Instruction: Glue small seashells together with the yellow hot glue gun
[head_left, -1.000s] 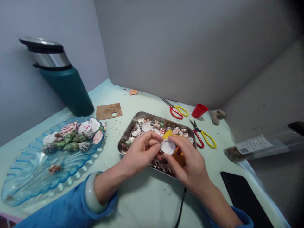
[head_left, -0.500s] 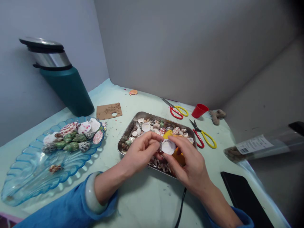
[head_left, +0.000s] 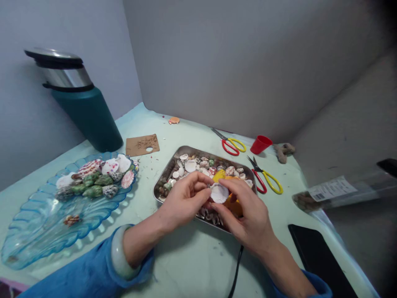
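Observation:
A white seashell (head_left: pixel 219 193) is held over the metal tray (head_left: pixel 159 186), between my two hands. My left hand (head_left: pixel 189 196) has its fingers curled, thumb and fingertips pinching at the shell's left edge. On the other side, my right hand (head_left: pixel 246 203) grips the shell between thumb and fingers. Many small shells (head_left: pixel 190 165), white, green and speckled, fill the tray beneath. Partly covered by my right hand, a yellow-orange object (head_left: pixel 219 175) lies in the tray; its full shape is hidden. A black cord (head_left: pixel 237 269) runs from under my right hand toward the front edge.
Left of the tray stands a blue scalloped glass dish (head_left: pixel 34 223) with several shells, and behind it a green bottle (head_left: pixel 89 116). Brown card (head_left: pixel 142 145), two pairs of scissors (head_left: pixel 231 145), a red cup (head_left: pixel 261 145), a black flat object (head_left: pixel 319 256) and a plastic bag (head_left: pixel 335 190) surround it.
The white seashell has turned slightly between my fingers, and my left fingertips have shifted a little at its edge. Everything else stays in place.

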The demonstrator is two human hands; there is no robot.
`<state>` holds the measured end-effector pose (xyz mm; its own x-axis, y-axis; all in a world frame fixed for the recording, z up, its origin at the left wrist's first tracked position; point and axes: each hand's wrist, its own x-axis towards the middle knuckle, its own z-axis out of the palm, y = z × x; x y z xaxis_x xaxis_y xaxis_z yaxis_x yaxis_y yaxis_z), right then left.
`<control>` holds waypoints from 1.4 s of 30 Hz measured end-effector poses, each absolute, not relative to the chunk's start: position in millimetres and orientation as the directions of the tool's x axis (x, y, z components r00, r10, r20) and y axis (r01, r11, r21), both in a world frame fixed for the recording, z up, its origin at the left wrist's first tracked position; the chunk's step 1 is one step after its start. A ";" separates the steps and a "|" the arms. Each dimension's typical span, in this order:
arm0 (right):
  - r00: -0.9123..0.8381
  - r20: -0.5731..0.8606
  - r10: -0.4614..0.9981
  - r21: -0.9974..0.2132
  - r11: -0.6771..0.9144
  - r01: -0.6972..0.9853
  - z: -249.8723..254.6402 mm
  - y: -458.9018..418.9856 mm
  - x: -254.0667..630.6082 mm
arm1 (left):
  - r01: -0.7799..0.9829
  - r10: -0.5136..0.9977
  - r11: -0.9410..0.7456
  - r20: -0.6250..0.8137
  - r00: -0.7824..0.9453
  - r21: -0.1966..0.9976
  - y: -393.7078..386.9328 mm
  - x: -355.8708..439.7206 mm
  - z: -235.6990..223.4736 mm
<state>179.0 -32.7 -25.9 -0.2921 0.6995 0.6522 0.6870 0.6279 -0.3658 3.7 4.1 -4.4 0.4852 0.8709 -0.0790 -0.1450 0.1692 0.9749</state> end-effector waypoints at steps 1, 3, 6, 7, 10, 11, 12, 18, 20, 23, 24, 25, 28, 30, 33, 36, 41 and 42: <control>-0.294 0.653 0.698 -0.365 0.630 0.685 -26.0 -32.6 179.1 | -0.150 0.872 0.169 -0.076 0.484 0.974 4.5 3.9 -4.4; -0.295 0.655 0.696 -0.362 0.631 0.686 -26.4 -32.4 179.0 | -0.160 0.872 0.168 -0.071 0.485 0.973 4.9 4.1 -4.2; -0.297 0.659 0.691 -0.359 0.635 0.684 -26.8 -32.3 178.1 | -0.164 0.871 0.170 -0.071 0.486 0.972 4.9 4.1 -3.7; -0.299 0.660 0.689 -0.357 0.638 0.682 -26.7 -32.3 177.8 | -0.164 0.870 0.172 -0.072 0.488 0.971 4.8 4.0 -3.7; -0.307 0.667 0.679 -0.350 0.649 0.675 -25.9 -32.2 176.8 | -0.157 0.863 0.175 -0.074 0.500 0.972 4.6 3.6 -4.5; -0.309 0.670 0.676 -0.349 0.653 0.672 -25.5 -32.2 176.5 | -0.153 0.860 0.173 -0.074 0.505 0.973 4.6 3.5 -5.0; -0.311 0.673 0.671 -0.347 0.658 0.669 -25.0 -32.4 176.3 | -0.150 0.857 0.172 -0.072 0.510 0.974 4.7 3.3 -5.6; -0.337 0.679 0.652 -0.333 0.683 0.650 -24.0 -35.3 176.5 | -0.111 0.851 0.123 -0.047 0.524 0.986 4.7 2.7 -9.0; -0.355 0.670 0.652 -0.334 0.691 0.641 -24.0 -36.3 177.0 | -0.078 0.847 0.096 -0.040 0.530 0.992 5.1 2.5 -9.7; -0.369 0.665 0.649 -0.332 0.700 0.632 -23.5 -36.9 177.4 | -0.018 0.848 0.049 -0.032 0.529 0.999 6.0 2.4 -10.6; -0.371 0.666 0.647 -0.330 0.702 0.631 -23.2 -36.9 177.5 | -0.008 0.848 0.037 -0.027 0.529 0.999 6.2 2.3 -11.0; -0.373 0.666 0.646 -0.328 0.702 0.631 -22.9 -36.8 177.5 | -0.006 0.847 0.030 -0.022 0.531 1.000 6.2 2.2 -11.3; -0.369 0.670 0.644 -0.324 0.701 0.635 -22.7 -36.4 177.8 | -0.034 0.841 0.025 -0.002 0.540 0.999 5.6 2.1 -12.9; -0.363 0.668 0.649 -0.327 0.695 0.640 -23.1 -36.1 177.9 | -0.055 0.840 0.031 0.004 0.543 0.998 5.2 2.3 -14.1; -0.362 0.662 0.656 -0.331 0.690 0.643 -23.5 -35.6 177.6 | -0.087 0.840 0.047 0.008 0.543 0.995 5.5 3.0 -15.4; -0.368 0.660 0.655 -0.332 0.694 0.640 -22.6 -35.1 176.7 | -0.094 0.837 0.055 0.005 0.547 0.994 6.2 3.2 -16.1; -0.369 0.664 0.650 -0.336 0.701 0.630 -20.9 -35.0 176.2 | -0.074 0.845 0.061 -0.012 0.535 0.995 6.8 3.0 -17.4; -0.375 0.663 0.649 -0.335 0.704 0.626 -21.0 -35.1 176.3 | -0.073 0.847 0.062 -0.014 0.532 0.995 6.8 3.1 -17.4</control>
